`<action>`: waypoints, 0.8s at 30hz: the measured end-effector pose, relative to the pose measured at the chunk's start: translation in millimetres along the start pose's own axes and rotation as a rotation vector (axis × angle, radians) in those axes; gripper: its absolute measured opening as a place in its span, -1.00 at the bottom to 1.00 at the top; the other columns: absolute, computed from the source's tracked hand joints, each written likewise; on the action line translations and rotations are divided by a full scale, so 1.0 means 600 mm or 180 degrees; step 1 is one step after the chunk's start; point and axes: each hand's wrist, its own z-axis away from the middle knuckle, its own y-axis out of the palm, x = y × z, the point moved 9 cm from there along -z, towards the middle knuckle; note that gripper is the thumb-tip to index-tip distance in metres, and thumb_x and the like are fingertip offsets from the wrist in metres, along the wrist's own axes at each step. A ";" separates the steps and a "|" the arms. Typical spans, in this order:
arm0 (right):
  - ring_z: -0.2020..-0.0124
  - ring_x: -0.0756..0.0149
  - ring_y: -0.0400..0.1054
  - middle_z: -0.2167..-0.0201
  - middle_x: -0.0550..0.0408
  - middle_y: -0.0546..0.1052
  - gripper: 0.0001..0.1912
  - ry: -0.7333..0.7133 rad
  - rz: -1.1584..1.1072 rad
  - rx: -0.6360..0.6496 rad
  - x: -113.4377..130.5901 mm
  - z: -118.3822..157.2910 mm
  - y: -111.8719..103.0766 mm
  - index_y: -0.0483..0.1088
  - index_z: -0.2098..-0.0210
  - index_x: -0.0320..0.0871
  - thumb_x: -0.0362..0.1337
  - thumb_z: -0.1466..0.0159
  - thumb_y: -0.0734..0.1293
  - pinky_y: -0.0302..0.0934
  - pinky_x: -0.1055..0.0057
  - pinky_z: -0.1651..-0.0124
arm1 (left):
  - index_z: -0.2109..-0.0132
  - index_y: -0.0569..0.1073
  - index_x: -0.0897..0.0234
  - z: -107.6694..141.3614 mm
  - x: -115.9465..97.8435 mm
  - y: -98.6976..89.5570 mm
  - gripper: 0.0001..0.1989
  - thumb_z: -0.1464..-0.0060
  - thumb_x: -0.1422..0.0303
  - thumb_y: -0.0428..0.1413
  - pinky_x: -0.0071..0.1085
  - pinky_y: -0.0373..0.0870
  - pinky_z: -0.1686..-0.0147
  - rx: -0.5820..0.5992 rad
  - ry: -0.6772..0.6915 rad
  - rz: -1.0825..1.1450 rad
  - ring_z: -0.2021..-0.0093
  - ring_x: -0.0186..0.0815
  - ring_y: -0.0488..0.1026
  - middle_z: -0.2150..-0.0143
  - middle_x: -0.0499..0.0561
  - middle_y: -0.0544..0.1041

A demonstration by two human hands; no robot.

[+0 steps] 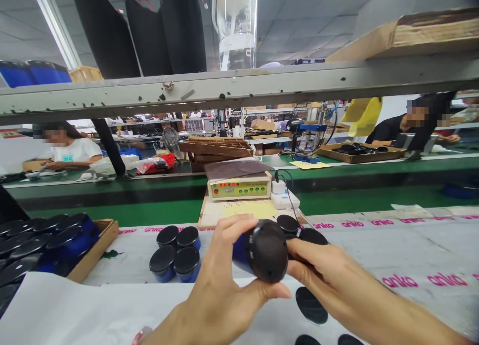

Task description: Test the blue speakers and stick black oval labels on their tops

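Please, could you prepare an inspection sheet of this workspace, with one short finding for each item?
Surface: white sheeting with pink "anko" print; a plain white sheet covers the near part.
Job's things: a dark-ended blue cylinder is held up; four black-topped blue containers stand left of it; black round pieces lie nearer.
Clutter: dark scraps along the shelf edge.
Hands: left hand grips the cylinder; right hand is at its right side, its hold unclear.
Cables: a black cable near the white adapter; its full path cannot be traced.
Surroundings: a lit instrument box; beyond, people seated at left and right.
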 end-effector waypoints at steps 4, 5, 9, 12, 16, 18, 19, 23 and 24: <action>0.44 0.39 0.33 0.39 0.13 0.46 -0.79 -0.0033 -0.0338 0.0094 -0.010 -0.001 0.020 0.24 0.30 -0.11 -0.32 -0.39 0.03 0.18 0.47 0.37 | 0.00 0.15 0.17 -0.003 -0.035 -0.003 -0.44 0.05 0.31 0.30 -0.16 0.22 -0.16 -0.0186 0.0654 -0.0230 -0.17 -0.14 0.26 -0.10 0.16 0.32; 0.45 0.38 0.32 0.39 0.12 0.46 -0.78 -0.0058 -0.0364 0.0092 -0.010 -0.001 0.023 0.22 0.32 -0.12 -0.32 -0.39 0.03 0.18 0.46 0.38 | 0.02 0.16 0.17 -0.002 -0.038 0.000 -0.46 0.05 0.35 0.30 -0.14 0.19 -0.18 -0.0125 0.0665 -0.0326 -0.18 -0.12 0.25 -0.10 0.16 0.33; 0.44 0.34 0.33 0.40 0.07 0.46 -0.78 -0.0102 -0.0412 0.0040 -0.013 0.003 0.030 0.21 0.32 -0.12 -0.31 -0.40 0.02 0.20 0.42 0.37 | 0.01 0.17 0.12 0.005 -0.042 0.006 -0.42 0.10 0.46 0.31 -0.10 0.17 -0.19 0.0069 0.0606 -0.0538 -0.19 -0.07 0.25 -0.09 0.14 0.35; 0.43 0.34 0.34 0.37 0.06 0.46 -0.78 -0.0151 -0.0447 0.0010 -0.014 0.005 0.034 0.20 0.31 -0.12 -0.32 -0.40 0.00 0.20 0.41 0.37 | -0.01 0.18 0.11 0.008 -0.044 0.008 -0.39 0.13 0.48 0.31 -0.10 0.20 -0.16 0.0132 0.0668 -0.0547 -0.17 -0.05 0.26 -0.08 0.15 0.35; 0.48 0.36 0.32 0.42 0.10 0.45 -0.76 -0.0219 -0.0263 -0.0022 -0.015 0.006 0.032 0.18 0.34 -0.12 -0.33 -0.39 -0.01 0.19 0.44 0.42 | -0.02 0.17 0.10 0.010 -0.035 0.011 -0.36 0.14 0.47 0.33 -0.11 0.21 -0.15 0.0114 0.0618 -0.0511 -0.17 -0.04 0.25 -0.09 0.14 0.32; 0.50 0.37 0.32 0.45 0.12 0.44 -0.76 -0.0246 -0.0084 -0.0045 -0.012 0.009 0.026 0.18 0.36 -0.11 -0.33 -0.39 0.00 0.18 0.45 0.45 | -0.01 0.18 0.08 0.011 -0.033 0.009 -0.36 0.15 0.47 0.33 -0.13 0.19 -0.16 0.0058 0.0543 -0.0436 -0.17 -0.05 0.25 -0.10 0.12 0.31; 0.50 0.37 0.32 0.45 0.12 0.45 -0.76 -0.0273 0.0020 -0.0078 -0.009 0.011 0.022 0.19 0.36 -0.11 -0.33 -0.39 0.00 0.17 0.45 0.46 | 0.00 0.18 0.07 0.010 -0.031 0.008 -0.36 0.15 0.47 0.33 -0.15 0.19 -0.15 0.0052 0.0462 -0.0371 -0.17 -0.07 0.25 -0.11 0.09 0.31; 0.53 0.39 0.34 0.50 0.19 0.45 -0.76 -0.0652 0.0468 -0.0163 0.022 0.027 0.011 0.25 0.35 -0.09 -0.33 -0.39 0.04 0.15 0.47 0.48 | -0.10 0.17 0.01 -0.002 -0.012 0.015 -0.26 0.18 0.36 0.37 -0.27 0.30 -0.05 0.0498 -0.0212 0.0037 -0.08 -0.13 0.35 -0.09 0.04 0.36; 0.55 0.39 0.34 0.53 0.19 0.45 -0.73 -0.0782 0.0630 -0.0178 0.029 0.033 0.010 0.25 0.38 -0.09 -0.32 -0.40 0.04 0.13 0.46 0.49 | -0.13 0.19 0.03 -0.005 -0.003 0.020 -0.25 0.18 0.31 0.37 -0.29 0.31 -0.03 0.0745 -0.0417 0.0097 -0.06 -0.13 0.37 -0.09 0.04 0.38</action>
